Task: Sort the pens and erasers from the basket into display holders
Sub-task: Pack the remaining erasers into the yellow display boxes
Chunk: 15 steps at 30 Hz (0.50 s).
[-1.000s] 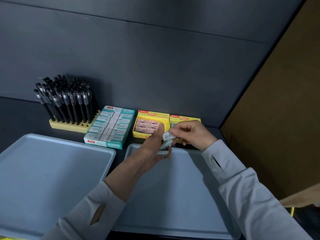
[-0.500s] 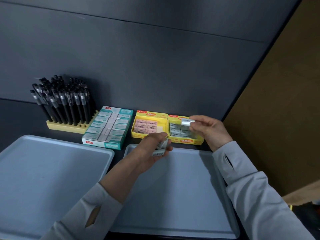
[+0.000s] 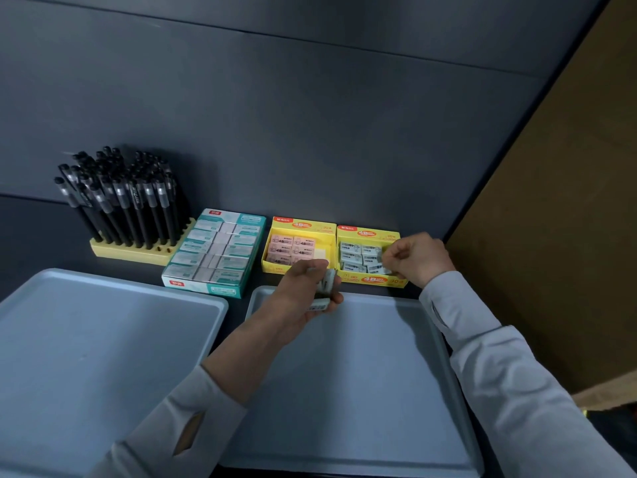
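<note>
My left hand (image 3: 303,291) grips a small stack of wrapped white erasers (image 3: 324,289) just above the far edge of the right grey tray (image 3: 344,391). My right hand (image 3: 415,258) sits with curled fingers at the right end of the right yellow display box (image 3: 370,279), fingertips down on the pale wrapped erasers (image 3: 358,258) inside. Whether it still pinches one is hidden by the fingers. The left yellow box (image 3: 300,225) holds pink erasers (image 3: 291,248). A teal box (image 3: 215,251) is full of erasers. Black pens (image 3: 120,198) stand in a yellow holder (image 3: 134,253).
A second grey tray (image 3: 86,339) lies at the front left. A dark panel wall rises right behind the display boxes. A brown board (image 3: 551,219) closes off the right side next to my right arm.
My right hand carried an eraser from my left hand over to the right yellow box and lowered it among the erasers there. My left hand stayed in place with its stack.
</note>
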{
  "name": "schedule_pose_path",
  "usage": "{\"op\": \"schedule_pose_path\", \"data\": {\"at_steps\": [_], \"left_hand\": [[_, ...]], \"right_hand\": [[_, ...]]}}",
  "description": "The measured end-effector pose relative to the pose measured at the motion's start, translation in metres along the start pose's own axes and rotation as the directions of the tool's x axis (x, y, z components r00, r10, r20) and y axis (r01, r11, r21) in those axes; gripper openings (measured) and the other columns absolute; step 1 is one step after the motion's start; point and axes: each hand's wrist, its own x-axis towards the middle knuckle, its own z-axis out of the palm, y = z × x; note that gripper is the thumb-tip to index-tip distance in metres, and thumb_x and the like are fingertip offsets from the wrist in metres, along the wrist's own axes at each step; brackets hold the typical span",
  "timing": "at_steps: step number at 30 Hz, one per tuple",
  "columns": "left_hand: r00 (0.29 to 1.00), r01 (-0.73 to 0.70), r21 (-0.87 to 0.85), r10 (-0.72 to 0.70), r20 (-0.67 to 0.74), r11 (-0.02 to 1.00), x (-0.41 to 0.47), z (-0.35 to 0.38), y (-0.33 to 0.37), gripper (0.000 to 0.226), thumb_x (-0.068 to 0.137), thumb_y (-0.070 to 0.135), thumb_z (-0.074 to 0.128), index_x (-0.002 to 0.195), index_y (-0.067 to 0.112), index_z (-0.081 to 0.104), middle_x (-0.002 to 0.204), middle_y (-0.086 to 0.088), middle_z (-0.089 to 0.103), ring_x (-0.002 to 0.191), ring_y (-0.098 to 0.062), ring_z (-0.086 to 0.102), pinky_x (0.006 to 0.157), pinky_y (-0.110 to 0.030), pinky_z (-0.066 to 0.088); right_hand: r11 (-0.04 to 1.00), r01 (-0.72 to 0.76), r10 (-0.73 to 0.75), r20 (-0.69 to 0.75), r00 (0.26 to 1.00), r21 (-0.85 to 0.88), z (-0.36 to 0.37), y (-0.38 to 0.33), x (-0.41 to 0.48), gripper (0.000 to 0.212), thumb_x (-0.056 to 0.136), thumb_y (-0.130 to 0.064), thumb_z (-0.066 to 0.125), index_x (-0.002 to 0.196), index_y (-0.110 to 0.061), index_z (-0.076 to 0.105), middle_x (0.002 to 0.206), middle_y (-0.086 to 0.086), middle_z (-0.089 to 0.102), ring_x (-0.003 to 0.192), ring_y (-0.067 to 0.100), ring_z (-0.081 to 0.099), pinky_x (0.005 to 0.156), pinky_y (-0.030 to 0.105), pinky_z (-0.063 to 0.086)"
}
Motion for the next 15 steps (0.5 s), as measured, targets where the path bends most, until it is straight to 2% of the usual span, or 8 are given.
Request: {"op": "schedule_pose_path", "data": {"at_steps": [2,4,7,11,15], "left_hand": [[1.0,0.013,-0.016,-0.013,-0.011,1.0,0.0,0.001,0.001,0.019,0.099,0.01,0.047,0.117,0.012,0.053,0.083,-0.01,0.063,0.057,-0.018,0.06,0.05,-0.027,0.05],[1.0,0.017,-0.022,-0.017,-0.006,1.0,0.0,0.001,0.001,0.028,0.097,0.003,0.045,0.121,0.014,0.051,0.093,-0.012,0.062,0.062,-0.019,0.059,0.053,-0.027,0.05],[1.0,-0.012,0.003,0.012,0.029,1.0,0.0,0.0,-0.001,0.032,0.097,-0.002,0.046,0.125,0.014,0.049,0.102,-0.013,0.063,0.066,-0.018,0.067,0.057,-0.025,0.051],[0.991,-0.074,0.016,0.071,0.112,0.997,-0.002,0.0,-0.002,0.033,0.096,0.001,0.051,0.129,0.008,0.045,0.101,-0.009,0.071,0.079,-0.019,0.073,0.058,-0.02,0.053],[0.98,-0.128,0.052,0.119,0.16,0.99,-0.004,0.002,-0.002,0.018,0.098,0.007,0.05,0.116,0.004,0.049,0.1,-0.009,0.073,0.082,-0.019,0.073,0.059,-0.02,0.052]], "right_hand": [[0.995,0.036,-0.036,0.012,0.999,-0.088,0.0,-0.004,0.0,0.004,0.079,-0.02,0.077,0.075,-0.021,0.078,0.083,-0.008,0.071,0.076,0.007,0.057,0.078,0.023,0.048],[0.99,0.056,-0.052,0.031,0.998,-0.129,0.002,-0.007,0.0,0.004,0.077,-0.022,0.08,0.078,-0.019,0.078,0.085,-0.008,0.07,0.08,0.008,0.054,0.077,0.02,0.041],[0.984,0.065,-0.058,0.046,0.997,-0.168,0.006,-0.01,0.002,0.008,0.073,-0.023,0.083,0.077,-0.02,0.077,0.089,-0.007,0.07,0.086,0.013,0.059,0.078,0.021,0.043],[0.968,0.077,-0.077,0.01,0.997,-0.239,0.008,-0.01,0.003,0.008,0.073,-0.026,0.082,0.075,-0.022,0.075,0.088,-0.004,0.071,0.089,0.018,0.059,0.077,0.024,0.042],[0.917,0.098,-0.1,0.016,0.995,-0.387,0.008,-0.014,0.004,0.011,0.074,-0.034,0.08,0.074,-0.027,0.072,0.093,0.0,0.071,0.094,0.027,0.061,0.078,0.028,0.044]]}}
